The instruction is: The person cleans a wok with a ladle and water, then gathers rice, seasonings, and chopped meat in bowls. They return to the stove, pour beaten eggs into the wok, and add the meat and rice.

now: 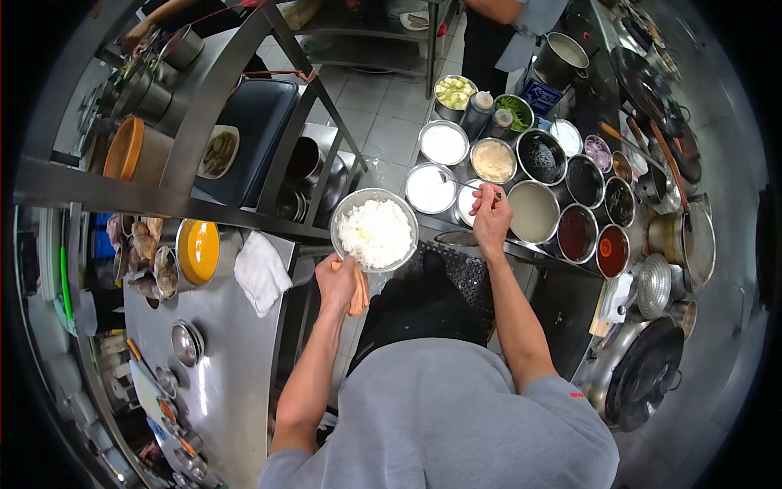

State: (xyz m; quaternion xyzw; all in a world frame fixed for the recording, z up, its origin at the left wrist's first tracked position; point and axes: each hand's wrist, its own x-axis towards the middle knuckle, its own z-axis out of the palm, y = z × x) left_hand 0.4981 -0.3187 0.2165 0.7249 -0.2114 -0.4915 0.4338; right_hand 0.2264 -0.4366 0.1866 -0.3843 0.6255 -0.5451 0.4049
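Observation:
My left hand [336, 281] is closed on the near rim of a round metal bowl [345, 203]. White rice [376, 232] fills the bowl, with a small yellowish patch near its middle. An orange cloth [359, 293] is bunched at the same hand, under the bowl's edge. In my right hand [490, 216], the fingers pinch the thin handle of a metal spoon [464, 185]. Its tip reaches over a metal container of white powder [425, 196]. Just below the spoon, another white-filled container [467, 204] is partly hidden by my right hand.
Right of my hand stand pots of pale liquid [533, 212], dark sauce [577, 232] and red oil [612, 251]. Squeeze bottles [479, 110] stand behind them. At left, a steel counter [236, 359] holds a white towel [262, 273]. Another person [489, 49] stands ahead.

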